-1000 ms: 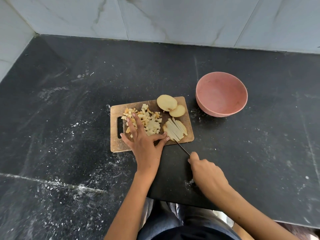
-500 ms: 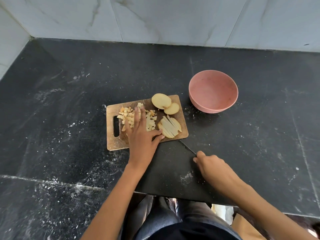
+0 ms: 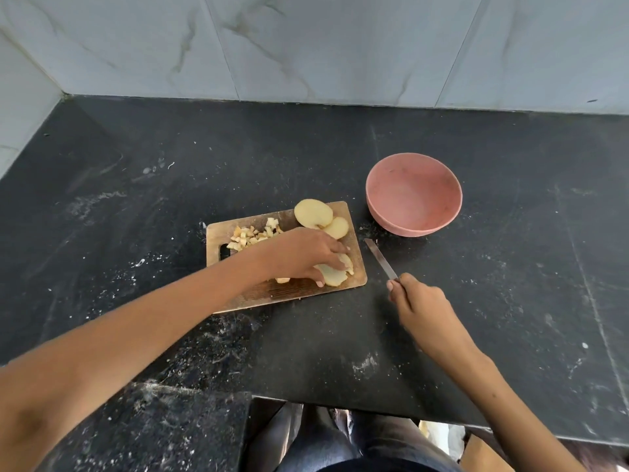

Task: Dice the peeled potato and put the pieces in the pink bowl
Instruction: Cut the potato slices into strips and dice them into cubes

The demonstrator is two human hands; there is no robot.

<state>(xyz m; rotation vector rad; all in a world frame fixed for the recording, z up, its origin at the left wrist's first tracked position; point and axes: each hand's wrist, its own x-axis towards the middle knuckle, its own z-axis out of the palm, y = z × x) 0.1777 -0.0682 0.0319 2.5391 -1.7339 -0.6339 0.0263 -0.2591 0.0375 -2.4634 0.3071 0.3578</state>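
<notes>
Potato strips (image 3: pixel 335 273) lie at the near right corner of the board (image 3: pixel 272 294), and the left hand (image 3: pixel 306 253) rests its fingers (image 3: pixel 318 279) on them, thumb and fingertips curled about the stack, I'd say to square it up for crosswise cuts. The right hand (image 3: pixel 420 306) has its grip closed round the handle of the knife (image 3: pixel 381 258), blade parked off the board above the table (image 3: pixel 510 301), likely to keep the edge away while the other hand works. Dice (image 3: pixel 253 233) sit heaped at the board's far left, out of the way. 2 slices (image 3: pixel 320 218) wait at the far right corner. The bowl (image 3: pixel 413 195) stands just beside that corner, nothing in it yet.
</notes>
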